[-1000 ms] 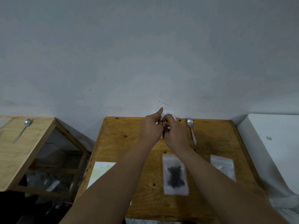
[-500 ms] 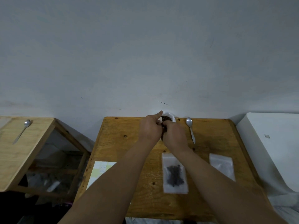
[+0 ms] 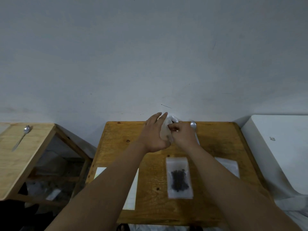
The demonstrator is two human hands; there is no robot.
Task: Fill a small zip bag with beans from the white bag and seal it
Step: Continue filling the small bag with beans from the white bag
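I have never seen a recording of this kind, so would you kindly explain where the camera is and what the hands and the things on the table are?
There is no machine: a person works with bare hands, and the one camera sits on their head, looking forward and down. On the wooden table lie a small zip bag holding dark beans, an empty zip bag right of it, a sheet of paper at the left and a spoon near the far edge. The white bag stands at the far edge. The left hand rests flat against its side, fingers straight; the right hand, fingers curled, seems to pinch its rim. A second table at the left bears another spoon.
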